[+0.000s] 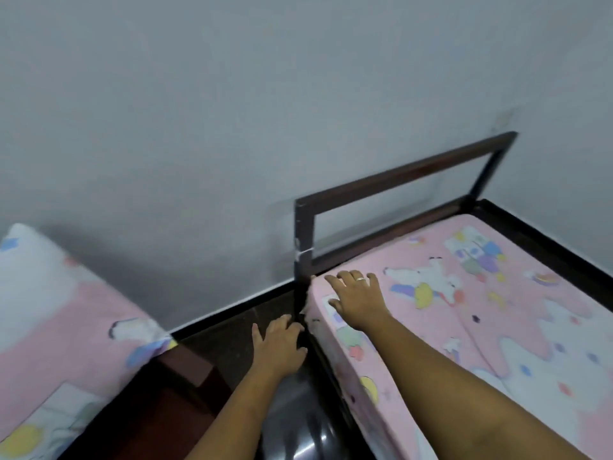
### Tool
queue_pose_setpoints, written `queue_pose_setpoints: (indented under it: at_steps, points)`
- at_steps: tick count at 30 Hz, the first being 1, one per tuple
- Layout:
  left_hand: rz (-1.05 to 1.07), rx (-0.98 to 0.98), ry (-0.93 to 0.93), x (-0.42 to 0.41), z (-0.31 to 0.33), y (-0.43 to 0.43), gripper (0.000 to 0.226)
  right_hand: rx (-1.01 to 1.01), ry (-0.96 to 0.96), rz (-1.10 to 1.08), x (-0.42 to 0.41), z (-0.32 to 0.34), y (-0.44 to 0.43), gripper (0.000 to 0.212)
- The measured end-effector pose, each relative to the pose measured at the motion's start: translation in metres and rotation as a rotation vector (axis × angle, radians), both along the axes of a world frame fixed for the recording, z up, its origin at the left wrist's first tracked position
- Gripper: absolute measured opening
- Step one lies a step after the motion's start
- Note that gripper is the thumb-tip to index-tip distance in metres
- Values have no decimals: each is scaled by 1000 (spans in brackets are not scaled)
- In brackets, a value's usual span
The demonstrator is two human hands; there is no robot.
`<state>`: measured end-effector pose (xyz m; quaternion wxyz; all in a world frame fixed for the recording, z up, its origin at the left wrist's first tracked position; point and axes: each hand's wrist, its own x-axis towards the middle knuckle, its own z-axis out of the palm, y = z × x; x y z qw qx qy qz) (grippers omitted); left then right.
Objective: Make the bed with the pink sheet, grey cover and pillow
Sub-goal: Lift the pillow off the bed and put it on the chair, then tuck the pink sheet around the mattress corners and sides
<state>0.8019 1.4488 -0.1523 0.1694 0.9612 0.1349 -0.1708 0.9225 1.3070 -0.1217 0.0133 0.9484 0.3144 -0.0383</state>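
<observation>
Head camera, looking down at the corner of the bed. There's the headboard [398, 175], a dark open wooden frame standing against the grey wall [199, 94]. The pink sheet [497, 310], printed with white cartoon animals and pastel shapes, lies spread over the mattress right up to the foot of the headboard. It wraps down the mattress's side below the headboard's near post.

The right hand [356, 298] lies flat on the sheet at the corner just beside that post. Its fingers are spread wide and straight, a ring shows on one of them, and the palm presses the cloth.

The left hand [278, 346] is lower, below the headboard's near post, down at the side of the bed. Its fingers are stretched out and loosely spread, with the fingertips against the dark bed frame [320, 366] where the sheet's corner meets it. It holds nothing that shows. Whether the fingertips reach under the cloth, I cannot tell.

The pillow [66, 327], in matching pink and white print, sits well apart from the headboard, across a gap of dark glossy floor [298, 426]. It rests on something reddish-brown [185, 366] that shows only in part. There's a slight blur across the whole picture.
</observation>
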Motion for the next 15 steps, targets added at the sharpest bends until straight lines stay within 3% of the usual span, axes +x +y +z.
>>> queue_pose_setpoints:
  at_steps: [6,15]
  points:
    - [-201,14,-6,40,14,-92,51,5,20,-299,5,2,-124,53]
    - [-481,47,67,75,-7,-157,46,-13,170,-624,-39,-25,-214,51]
